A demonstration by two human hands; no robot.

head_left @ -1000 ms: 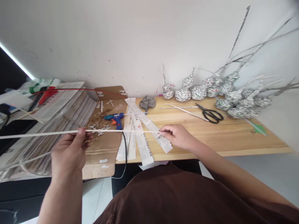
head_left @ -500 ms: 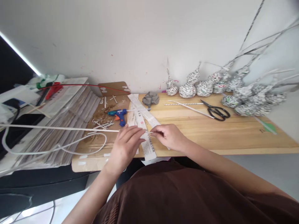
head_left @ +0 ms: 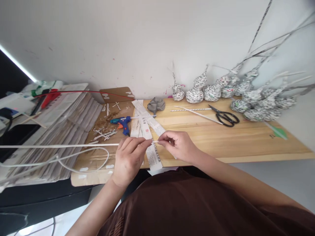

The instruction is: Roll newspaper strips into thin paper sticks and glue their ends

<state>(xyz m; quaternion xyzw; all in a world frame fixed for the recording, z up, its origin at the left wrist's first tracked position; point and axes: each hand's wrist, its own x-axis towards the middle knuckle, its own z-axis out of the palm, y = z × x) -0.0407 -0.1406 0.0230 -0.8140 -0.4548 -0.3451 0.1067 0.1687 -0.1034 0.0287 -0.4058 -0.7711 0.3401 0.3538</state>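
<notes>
A long, thin white rolled paper stick (head_left: 61, 146) runs in from the left edge to my hands. My left hand (head_left: 129, 159) is closed over it, palm down. Just to the right, my right hand (head_left: 180, 146) pinches its thin end between thumb and fingertips. The fingers of both hands almost meet. Beneath them, printed newspaper strips (head_left: 154, 156) lie fanned out on the table. A blue glue gun (head_left: 125, 124) rests on its side beyond my left hand, with orange trigger and teal rear.
Stacked newspapers (head_left: 73, 126) fill the left side, with a white cord looping over them. Paper scraps (head_left: 104, 134) litter the cardboard. Black scissors (head_left: 227, 118) lie by two thin sticks (head_left: 197, 113) on the wooden table (head_left: 209, 141). Woven paper gourds (head_left: 194, 94) line the wall.
The view has shifted slightly. Both hands keep their hold on the paper stick, and the left hand's fingertips have come closer to the right hand's. The stick's left part sits lower in view.
</notes>
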